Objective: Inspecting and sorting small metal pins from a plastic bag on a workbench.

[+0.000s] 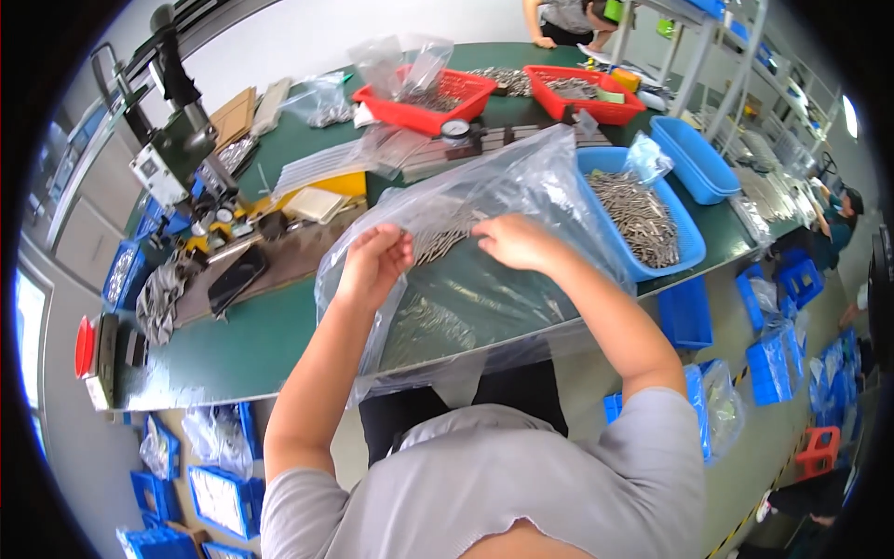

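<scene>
A large clear plastic bag (521, 172) lies spread over the green table in front of me. Between my hands is a small pile of slim metal pins (438, 244), on or inside the bag; I cannot tell which. My left hand (377, 261) is just left of the pile, its fingers curled in toward the thumb. On the right side, my right hand (515, 242) has its fingertips pinched together at the pile's edge. Whatever either hand holds is too small to make out. A light blue basket (684, 244) full of similar metal pins (636, 216) stands to the right.
Two red baskets (410, 114) of metal parts sit at the back, with a dial gauge (455, 130) near them. A bench press (177, 154) stands at the left. Another blue basket (694, 160) is at the far right. Blue crates (223, 498) lie on the floor. Another person (568, 19) is across the table.
</scene>
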`<action>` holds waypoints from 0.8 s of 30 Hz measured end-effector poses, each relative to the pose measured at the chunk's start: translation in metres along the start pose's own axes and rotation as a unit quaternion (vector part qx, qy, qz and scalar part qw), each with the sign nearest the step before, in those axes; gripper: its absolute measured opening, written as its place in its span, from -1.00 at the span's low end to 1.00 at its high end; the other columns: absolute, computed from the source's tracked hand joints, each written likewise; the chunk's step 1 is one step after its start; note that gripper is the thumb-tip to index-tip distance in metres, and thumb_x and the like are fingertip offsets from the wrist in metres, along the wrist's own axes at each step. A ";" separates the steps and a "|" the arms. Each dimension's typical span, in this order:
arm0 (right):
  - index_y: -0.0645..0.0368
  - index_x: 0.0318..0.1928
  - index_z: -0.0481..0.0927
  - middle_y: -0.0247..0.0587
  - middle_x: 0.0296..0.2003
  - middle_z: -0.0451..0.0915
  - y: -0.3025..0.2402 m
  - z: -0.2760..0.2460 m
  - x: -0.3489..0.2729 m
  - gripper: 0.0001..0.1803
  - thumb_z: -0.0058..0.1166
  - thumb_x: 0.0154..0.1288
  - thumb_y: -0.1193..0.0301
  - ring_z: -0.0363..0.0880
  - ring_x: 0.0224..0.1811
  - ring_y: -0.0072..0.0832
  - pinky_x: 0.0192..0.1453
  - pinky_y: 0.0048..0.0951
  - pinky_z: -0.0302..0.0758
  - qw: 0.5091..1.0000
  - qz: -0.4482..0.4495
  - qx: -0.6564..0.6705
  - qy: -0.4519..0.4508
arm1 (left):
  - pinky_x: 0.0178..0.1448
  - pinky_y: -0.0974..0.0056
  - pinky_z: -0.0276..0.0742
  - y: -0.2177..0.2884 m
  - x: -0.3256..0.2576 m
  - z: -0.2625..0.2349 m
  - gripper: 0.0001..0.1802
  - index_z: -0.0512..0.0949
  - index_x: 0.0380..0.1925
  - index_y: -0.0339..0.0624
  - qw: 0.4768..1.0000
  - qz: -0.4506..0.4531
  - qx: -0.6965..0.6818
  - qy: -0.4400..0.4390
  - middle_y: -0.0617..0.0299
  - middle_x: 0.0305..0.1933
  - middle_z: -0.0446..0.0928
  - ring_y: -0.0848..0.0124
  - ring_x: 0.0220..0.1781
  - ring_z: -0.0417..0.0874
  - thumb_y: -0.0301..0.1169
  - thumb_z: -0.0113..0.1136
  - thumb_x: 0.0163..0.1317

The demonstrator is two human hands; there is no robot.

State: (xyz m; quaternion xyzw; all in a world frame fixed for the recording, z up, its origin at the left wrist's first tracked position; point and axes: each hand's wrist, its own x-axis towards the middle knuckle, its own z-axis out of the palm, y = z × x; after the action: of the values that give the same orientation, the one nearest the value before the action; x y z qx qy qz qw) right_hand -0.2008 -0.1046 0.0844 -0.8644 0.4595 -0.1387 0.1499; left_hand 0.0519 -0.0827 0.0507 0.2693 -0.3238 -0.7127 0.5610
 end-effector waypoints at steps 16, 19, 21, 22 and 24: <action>0.16 -0.07 0.52 -0.02 -0.29 0.58 0.025 0.031 0.063 -0.67 0.02 0.17 0.30 0.56 -0.20 -0.09 -0.10 -0.12 0.47 0.992 0.006 0.006 0.127 | -0.30 0.37 0.54 0.011 -0.005 0.015 -0.95 0.48 -0.39 -0.22 0.997 0.001 0.068 0.045 0.15 -0.38 0.56 0.43 -0.44 0.57 -0.48 0.09 0.22; 0.11 -0.11 0.56 -0.03 -0.29 0.56 0.026 0.038 0.063 -0.70 0.02 0.17 0.28 0.54 -0.19 -0.10 -0.10 -0.15 0.47 0.984 0.009 -0.128 0.127 | -0.31 0.37 0.53 0.012 -0.003 0.013 -0.95 0.48 -0.38 -0.22 0.995 0.044 0.071 0.045 0.15 -0.37 0.56 0.44 -0.44 0.57 -0.48 0.11 0.21; 0.03 -0.07 0.57 -0.05 -0.32 0.57 0.021 0.040 0.066 -0.69 0.03 0.17 0.25 0.55 -0.24 -0.11 -0.12 -0.16 0.48 0.981 -0.015 -0.112 0.159 | -0.29 0.35 0.52 0.014 -0.004 0.016 -0.95 0.48 -0.40 -0.22 0.995 0.050 0.075 0.046 0.14 -0.37 0.56 0.43 -0.43 0.57 -0.49 0.08 0.21; 0.03 -0.07 0.57 -0.05 -0.32 0.57 0.018 0.040 0.068 -0.69 0.03 0.17 0.25 0.55 -0.24 -0.11 -0.12 -0.16 0.48 0.981 -0.014 -0.111 0.160 | -0.26 0.33 0.52 0.016 -0.005 0.018 -0.95 0.47 -0.41 -0.22 0.994 0.058 0.079 0.046 0.13 -0.36 0.55 0.41 -0.41 0.56 -0.50 0.05 0.22; -0.01 -0.03 0.56 -0.04 -0.30 0.58 0.018 0.038 0.071 -0.68 0.00 0.18 0.28 0.55 -0.25 -0.09 -0.11 -0.18 0.48 0.988 0.023 -0.049 0.144 | -0.27 0.33 0.51 0.014 -0.002 0.020 -0.95 0.47 -0.40 -0.22 0.995 0.052 0.080 0.040 0.13 -0.36 0.55 0.41 -0.41 0.56 -0.50 0.05 0.23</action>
State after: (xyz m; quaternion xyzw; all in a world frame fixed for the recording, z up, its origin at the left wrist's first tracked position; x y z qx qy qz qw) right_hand -0.1618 -0.1683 0.0495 -0.8308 0.5027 -0.2350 0.0426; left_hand 0.0466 -0.0798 0.0746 0.3245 -0.3706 -0.6428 0.5867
